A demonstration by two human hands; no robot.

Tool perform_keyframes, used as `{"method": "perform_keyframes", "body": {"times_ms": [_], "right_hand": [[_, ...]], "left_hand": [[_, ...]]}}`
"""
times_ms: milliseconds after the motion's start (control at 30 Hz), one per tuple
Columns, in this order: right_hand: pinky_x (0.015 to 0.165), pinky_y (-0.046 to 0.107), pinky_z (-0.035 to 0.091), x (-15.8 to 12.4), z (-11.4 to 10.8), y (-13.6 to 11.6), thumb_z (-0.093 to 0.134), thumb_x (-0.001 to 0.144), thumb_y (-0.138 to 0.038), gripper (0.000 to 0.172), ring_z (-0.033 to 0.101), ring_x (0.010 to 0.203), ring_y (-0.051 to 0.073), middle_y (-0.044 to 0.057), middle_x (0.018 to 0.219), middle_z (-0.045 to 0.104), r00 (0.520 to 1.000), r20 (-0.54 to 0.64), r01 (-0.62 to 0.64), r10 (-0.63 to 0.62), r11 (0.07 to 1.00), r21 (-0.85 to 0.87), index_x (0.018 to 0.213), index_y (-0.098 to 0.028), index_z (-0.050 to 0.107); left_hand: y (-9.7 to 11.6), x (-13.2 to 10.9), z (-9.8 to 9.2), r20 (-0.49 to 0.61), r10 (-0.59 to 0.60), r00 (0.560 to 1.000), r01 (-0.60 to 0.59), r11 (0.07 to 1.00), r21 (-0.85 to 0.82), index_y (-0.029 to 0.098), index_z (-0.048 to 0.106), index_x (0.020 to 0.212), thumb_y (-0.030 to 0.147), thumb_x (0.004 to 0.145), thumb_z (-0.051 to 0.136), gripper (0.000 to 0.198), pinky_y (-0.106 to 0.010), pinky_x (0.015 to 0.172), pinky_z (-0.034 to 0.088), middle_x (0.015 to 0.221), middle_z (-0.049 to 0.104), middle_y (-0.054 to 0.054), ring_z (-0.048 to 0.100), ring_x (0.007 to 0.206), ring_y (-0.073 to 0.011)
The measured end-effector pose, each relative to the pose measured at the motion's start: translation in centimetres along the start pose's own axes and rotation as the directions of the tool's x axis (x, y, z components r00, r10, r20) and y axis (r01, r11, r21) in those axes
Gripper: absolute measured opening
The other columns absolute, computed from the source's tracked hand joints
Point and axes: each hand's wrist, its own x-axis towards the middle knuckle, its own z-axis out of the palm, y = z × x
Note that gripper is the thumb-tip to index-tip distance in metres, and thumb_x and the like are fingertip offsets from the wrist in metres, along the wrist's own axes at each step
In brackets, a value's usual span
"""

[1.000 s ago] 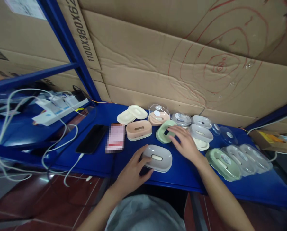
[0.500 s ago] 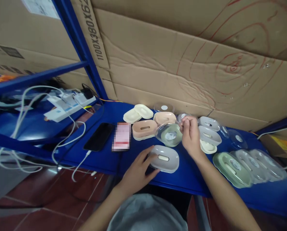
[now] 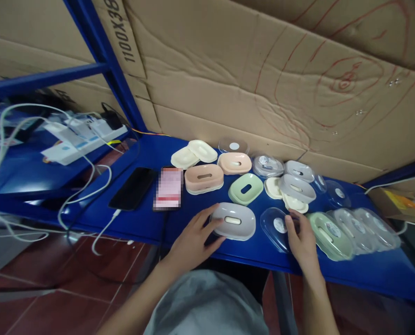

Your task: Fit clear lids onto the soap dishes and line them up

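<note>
My left hand (image 3: 200,235) grips the left end of a grey soap dish (image 3: 247,223), with fingers over its rim and the thumb at the front. A pale strip shows in the dish's middle slot. My right hand (image 3: 302,235) pinches the right edge of a clear plastic lid (image 3: 272,228) with a round white label, low over the blue table; its fingers are partly hidden. Behind, between the hands, sits an uncovered green soap dish (image 3: 233,191) with a slot. Close to my right hand lie a grey soap dish (image 3: 303,188) and cream trays (image 3: 294,204).
Covered soap dishes (image 3: 332,235) stand in a row at the right. Peach dishes (image 3: 204,179), more cream trays (image 3: 182,158) and loose clear lids (image 3: 338,193) lie farther back. Left are two phones (image 3: 134,188), cables and a power strip (image 3: 68,149). Cardboard (image 3: 207,70) walls the back.
My right hand has moved right and toward me with the clear lid, away from above the green dish, which now shows uncovered. My left hand stays on the grey dish. The view has shifted slightly.
</note>
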Motion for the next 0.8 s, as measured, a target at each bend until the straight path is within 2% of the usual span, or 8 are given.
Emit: {"method": "perform_keyframes", "body": {"times_ms": [100,200,300,367,467,567,700,800], "right_hand": [[0.111,0.066,0.046,-1.9,-0.6,0.3,0.048,0.104,-0.066,0.063,0.058,0.136,0.038,0.019,0.146,0.061,0.995,0.035,0.1,-0.096,0.981,-0.168,0.149,-0.022,0.057],[0.112,0.074,0.042,-3.7,-0.9,-0.3,0.06,0.096,-0.072,0.075,0.051,0.144,0.044,0.017,0.158,0.053,0.983,0.131,0.162,-0.127,0.938,-0.306,0.157,-0.03,0.052],[0.115,0.068,0.046,-4.4,-0.9,-0.9,0.066,0.096,-0.065,0.071,0.052,0.145,0.041,0.016,0.16,0.052,0.983,0.097,0.174,-0.156,0.962,-0.212,0.157,-0.029,0.053],[0.119,0.06,0.047,-4.3,-0.7,-1.7,0.063,0.102,-0.053,0.061,0.052,0.148,0.036,0.014,0.162,0.052,0.964,0.163,0.22,-0.209,0.974,-0.053,0.158,-0.031,0.052],[0.119,0.054,0.05,-3.5,0.2,-3.7,0.063,0.104,-0.044,0.06,0.05,0.151,0.031,0.01,0.165,0.05,0.869,0.336,0.352,-0.363,0.931,0.098,0.161,-0.035,0.047],[0.121,0.056,0.048,-2.6,1.7,-6.1,0.067,0.102,-0.042,0.065,0.043,0.156,0.031,0.008,0.167,0.047,0.76,0.396,0.526,-0.515,0.845,0.09,0.163,-0.037,0.045],[0.123,0.061,0.044,-1.8,3.4,-8.1,0.069,0.101,-0.042,0.066,0.037,0.159,0.033,0.008,0.169,0.045,0.605,0.459,0.711,-0.651,0.701,0.058,0.163,-0.036,0.045],[0.123,0.063,0.044,-1.5,3.8,-8.3,0.068,0.101,-0.043,0.066,0.037,0.159,0.034,0.009,0.169,0.045,0.555,0.483,0.763,-0.677,0.646,0.028,0.163,-0.033,0.046]], "left_hand": [[0.1,0.1,0.1,0.002,0.003,1.0,-0.003,1.0,0.005,0.026,0.063,0.135,0.03,0.102,0.068,0.033,-0.053,0.12,0.052,0.163,0.049,-0.012,0.054,0.146,-0.0315],[0.2,0.1,0.1,0.008,0.002,1.0,-0.002,1.0,0.005,0.026,0.063,0.134,0.03,0.102,0.068,0.033,-0.052,0.121,0.051,0.163,0.048,-0.011,0.053,0.147,-0.0307],[0.1,0.0,-0.1,0.016,-0.021,1.0,0.021,0.999,-0.024,0.027,0.063,0.134,0.029,0.101,0.069,0.033,-0.05,0.122,0.05,0.165,0.047,-0.01,0.052,0.149,-0.0302],[0.0,-0.1,-0.2,0.035,-0.041,0.999,0.043,0.997,-0.068,0.029,0.06,0.138,0.03,0.102,0.07,0.037,-0.05,0.122,0.05,0.165,0.048,-0.009,0.053,0.149,-0.0291],[-0.3,-0.2,-0.3,0.056,-0.07,0.996,0.077,0.987,-0.142,0.032,0.05,0.151,0.032,0.1,0.072,0.055,-0.051,0.123,0.049,0.162,0.051,-0.009,0.054,0.148,-0.0284],[-0.5,-0.3,-0.3,0.056,-0.081,0.995,0.09,0.978,-0.191,0.034,0.039,0.16,0.035,0.097,0.077,0.073,-0.053,0.123,0.048,0.161,0.054,-0.009,0.054,0.148,-0.0296],[-0.5,-0.3,-0.3,0.072,-0.081,0.994,0.095,0.971,-0.22,0.035,0.036,0.162,0.035,0.096,0.078,0.079,-0.055,0.122,0.048,0.16,0.055,-0.01,0.056,0.147,-0.0305],[-0.4,-0.1,-0.6,0.077,-0.087,0.993,0.104,0.963,-0.249,0.035,0.038,0.161,0.032,0.096,0.078,0.076,-0.055,0.122,0.048,0.159,0.056,-0.009,0.057,0.146,-0.0298]]}}
